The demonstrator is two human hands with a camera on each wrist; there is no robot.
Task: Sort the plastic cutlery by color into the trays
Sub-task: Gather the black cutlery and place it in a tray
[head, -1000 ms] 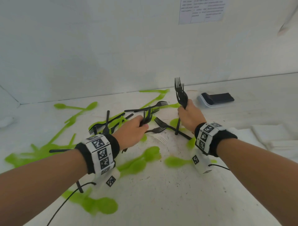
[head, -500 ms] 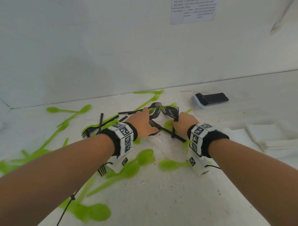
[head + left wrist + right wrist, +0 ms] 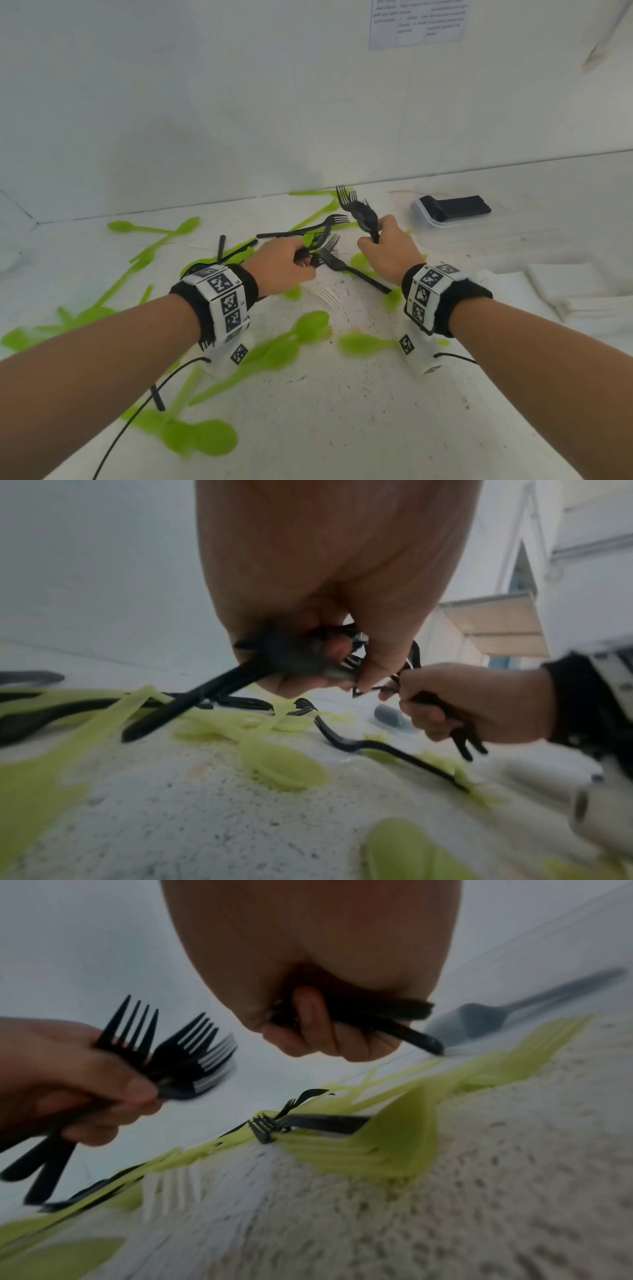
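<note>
Hands both gripping black forks: left hand (image 3: 281, 270) clenching a bundle (image 3: 185, 1053); right hand (image 3: 387, 251) raising forks (image 3: 359, 212); wrist cams showing handles (image 3: 192, 704) sticking out below fists.

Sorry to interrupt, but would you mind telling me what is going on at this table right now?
A person is sorting plastic cutlery by colour and is gathering the black forks first. The left hand grips a bunch of black forks low over the pile, and the right hand holds another bunch of black forks with the tines up. One black fork and many green spoons lie loose on the white table. A tray with black pieces sits at the far right.
</note>
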